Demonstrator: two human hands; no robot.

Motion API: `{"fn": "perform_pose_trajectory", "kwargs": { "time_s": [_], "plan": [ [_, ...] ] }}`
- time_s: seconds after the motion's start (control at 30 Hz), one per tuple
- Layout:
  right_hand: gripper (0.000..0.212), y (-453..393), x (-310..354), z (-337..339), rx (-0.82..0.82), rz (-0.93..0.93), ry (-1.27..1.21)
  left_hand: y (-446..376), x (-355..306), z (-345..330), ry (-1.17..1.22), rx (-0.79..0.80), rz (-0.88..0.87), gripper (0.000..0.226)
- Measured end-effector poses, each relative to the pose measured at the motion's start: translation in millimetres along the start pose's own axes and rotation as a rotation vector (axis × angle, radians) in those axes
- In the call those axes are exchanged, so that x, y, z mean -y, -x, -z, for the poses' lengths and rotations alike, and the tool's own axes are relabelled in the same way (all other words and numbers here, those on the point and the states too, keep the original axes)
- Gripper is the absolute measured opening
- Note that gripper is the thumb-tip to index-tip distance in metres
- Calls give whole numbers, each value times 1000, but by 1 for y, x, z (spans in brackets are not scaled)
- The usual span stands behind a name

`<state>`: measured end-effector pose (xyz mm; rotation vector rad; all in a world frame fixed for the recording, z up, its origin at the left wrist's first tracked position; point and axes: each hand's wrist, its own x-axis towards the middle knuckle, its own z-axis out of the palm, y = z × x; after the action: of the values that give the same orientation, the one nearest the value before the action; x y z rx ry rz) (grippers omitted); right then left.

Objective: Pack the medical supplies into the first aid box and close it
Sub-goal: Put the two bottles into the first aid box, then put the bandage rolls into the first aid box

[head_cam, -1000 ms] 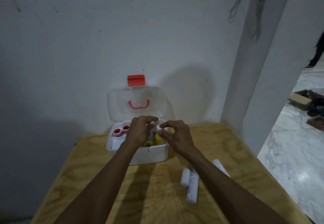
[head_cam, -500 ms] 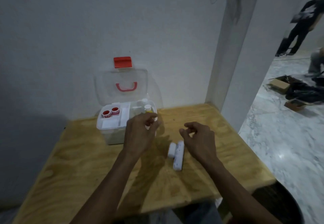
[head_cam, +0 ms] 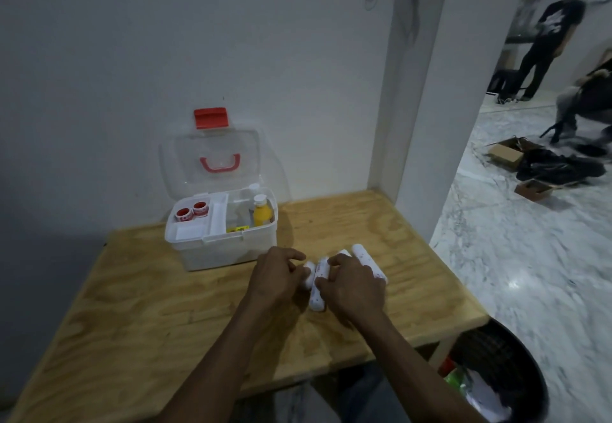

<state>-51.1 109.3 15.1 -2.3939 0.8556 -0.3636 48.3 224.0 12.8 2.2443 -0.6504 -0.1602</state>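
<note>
The white first aid box [head_cam: 212,252] stands at the back of the wooden table [head_cam: 132,306], its clear lid [head_cam: 185,164] with a red latch [head_cam: 210,118] propped open against the wall. Inside are a yellow bottle [head_cam: 262,213] and two red-and-white tape rolls [head_cam: 191,210]. Several white bandage rolls lie in front of the box. My left hand [head_cam: 276,278] curls its fingertips onto the short roll [head_cam: 308,278]. My right hand [head_cam: 352,288] straddles the long roll [head_cam: 318,297] with thumb and fingers. Another roll [head_cam: 362,257] lies partly under that hand.
A white pillar [head_cam: 420,124] rises at the table's back right corner. A black waste bin [head_cam: 516,356] with rubbish stands below the table's right front edge. Cardboard boxes [head_cam: 505,154] and dark bags lie on the marble floor, where a person [head_cam: 543,42] stands far off.
Both hands have come back from the box and down onto the bandage rolls. The yellow bottle now stands in the box. The camera has tilted down and right.
</note>
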Motion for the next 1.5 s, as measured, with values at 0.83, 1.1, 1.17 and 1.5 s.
{"fn": "perform_pose_trajectory", "kwargs": {
  "time_s": [0.83,1.1,1.17,1.5],
  "plan": [
    [38,-6,-10,-18,-125,32,82,1,-5,-14,-209,-34,108,36],
    [30,-8,10,0,-130,79,-186,21,-7,25,-50,-220,41,31],
    [33,-8,26,4,-114,89,-292,25,-8,45,-20,-278,22,31],
    [22,-26,143,-6,-110,234,-429,11,30,163,-165,-474,105,33]
  ]
}}
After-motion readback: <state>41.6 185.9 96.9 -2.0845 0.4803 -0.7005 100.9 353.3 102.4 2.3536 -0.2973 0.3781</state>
